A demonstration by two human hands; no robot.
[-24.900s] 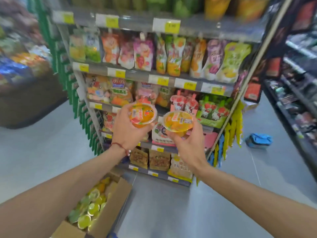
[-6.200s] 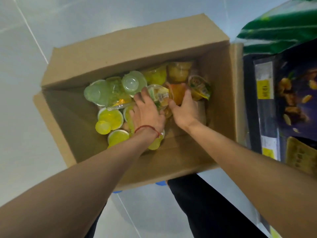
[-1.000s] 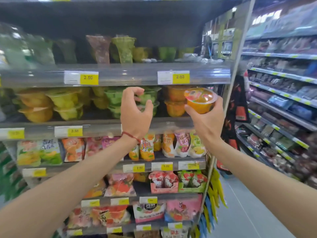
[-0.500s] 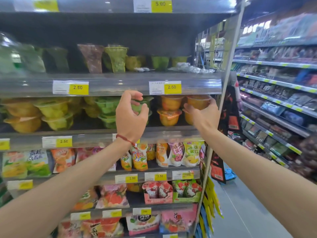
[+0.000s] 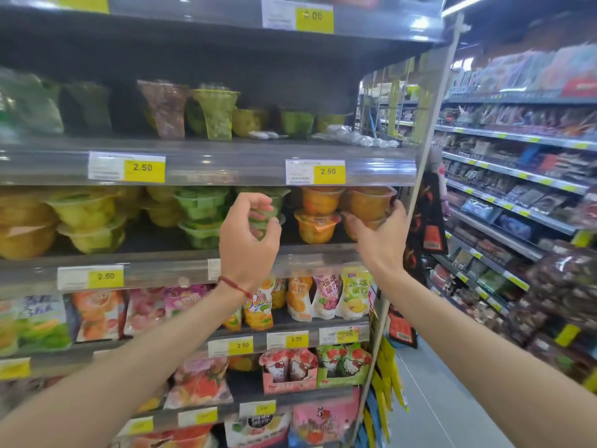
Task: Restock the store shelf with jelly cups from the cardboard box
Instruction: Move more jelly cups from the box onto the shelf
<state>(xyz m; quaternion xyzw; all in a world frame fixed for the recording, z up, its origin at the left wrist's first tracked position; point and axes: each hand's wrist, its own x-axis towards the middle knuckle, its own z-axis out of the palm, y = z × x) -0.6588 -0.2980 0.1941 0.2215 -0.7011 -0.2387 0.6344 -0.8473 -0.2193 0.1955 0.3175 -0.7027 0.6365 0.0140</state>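
The jelly-cup shelf (image 5: 161,263) holds stacked yellow cups (image 5: 84,215) at left, green cups (image 5: 200,211) in the middle and orange cups (image 5: 318,218) at right. My right hand (image 5: 381,240) grips an orange jelly cup (image 5: 368,203) that sits on top of another cup at the shelf's right end. My left hand (image 5: 247,240) is raised in front of the green stack, and its curled fingers and thumb close around a green jelly cup (image 5: 261,218) there. The cardboard box is out of view.
The shelf above (image 5: 226,163) carries taller green and brown cups and has 2.50 price tags. Below hang fruit jelly pouches (image 5: 323,295). A metal upright (image 5: 429,150) ends the rack at right. Beyond it runs an aisle with another stocked rack (image 5: 517,189).
My right hand has carried the orange cup from in front of the shelf onto the right-end stack. My left hand has stayed at the green cups. The view has moved closer.
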